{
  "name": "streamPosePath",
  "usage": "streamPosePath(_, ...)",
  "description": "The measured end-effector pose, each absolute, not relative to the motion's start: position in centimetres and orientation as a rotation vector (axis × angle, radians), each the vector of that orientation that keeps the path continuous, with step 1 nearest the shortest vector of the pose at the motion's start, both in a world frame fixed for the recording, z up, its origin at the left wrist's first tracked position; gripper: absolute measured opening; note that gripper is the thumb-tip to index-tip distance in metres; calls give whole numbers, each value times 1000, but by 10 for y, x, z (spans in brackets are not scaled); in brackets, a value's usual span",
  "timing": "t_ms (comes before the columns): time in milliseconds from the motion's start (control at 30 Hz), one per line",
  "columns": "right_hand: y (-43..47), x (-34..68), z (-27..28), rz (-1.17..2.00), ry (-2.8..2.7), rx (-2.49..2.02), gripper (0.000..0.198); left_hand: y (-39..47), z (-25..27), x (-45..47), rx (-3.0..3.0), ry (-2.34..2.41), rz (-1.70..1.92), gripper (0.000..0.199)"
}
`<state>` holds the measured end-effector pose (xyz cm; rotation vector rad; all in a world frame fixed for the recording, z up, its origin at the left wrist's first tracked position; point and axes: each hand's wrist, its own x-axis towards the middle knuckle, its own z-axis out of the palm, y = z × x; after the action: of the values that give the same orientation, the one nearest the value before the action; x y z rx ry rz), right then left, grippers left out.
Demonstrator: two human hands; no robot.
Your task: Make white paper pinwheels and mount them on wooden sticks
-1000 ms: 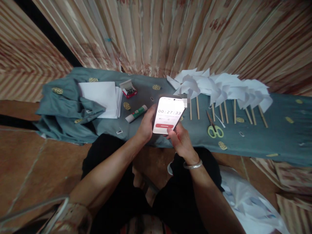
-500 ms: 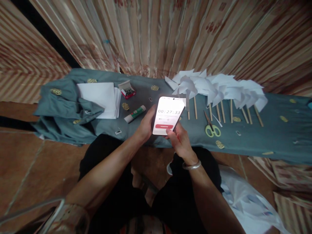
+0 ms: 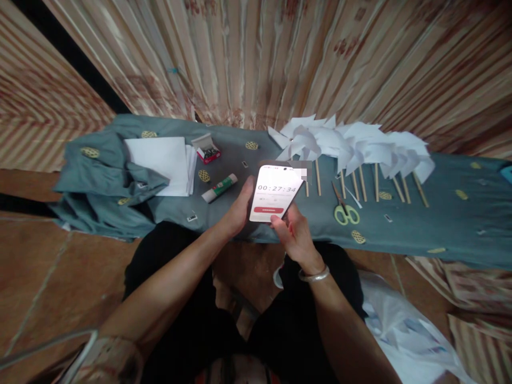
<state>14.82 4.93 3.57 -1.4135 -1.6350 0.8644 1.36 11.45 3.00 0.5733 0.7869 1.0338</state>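
Note:
A smartphone (image 3: pixel 274 194) with a bright screen is held between both hands above the front edge of the cloth-covered table. Its display reads 00:27:34 over a red button. My left hand (image 3: pixel 241 207) grips the phone's left side, with most of its fingers hidden behind. On the other side, my right hand (image 3: pixel 294 232) holds the lower right edge, and its thumb rests at the bottom of the screen. A silver bangle circles the right wrist. To the left of the phone lies a green and white glue stick (image 3: pixel 220 188). Green-handled scissors (image 3: pixel 346 213) lie to the right.
Several white paper pinwheels (image 3: pixel 332 141) on wooden sticks line the back right of the table (image 3: pixel 448 224). A stack of white paper (image 3: pixel 160 160) and an open red box (image 3: pixel 207 149) of small items sit at left. A plastic bag (image 3: pixel 404 325) stands on the floor.
The phone's display has gone from 00:27:33 to 00:27:34. Both hands keep their hold; the phone's top tips slightly lower, and the view shifts slightly.

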Motion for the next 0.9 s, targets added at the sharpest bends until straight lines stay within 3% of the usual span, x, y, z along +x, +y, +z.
streamPosePath(700,52,149,32,890,-1605,-1443,33,115,28,22,492,822,1168,41)
streamPosePath(900,56,150,24,962,-1542,-1400,33,119,19,19,601,824,1070,55)
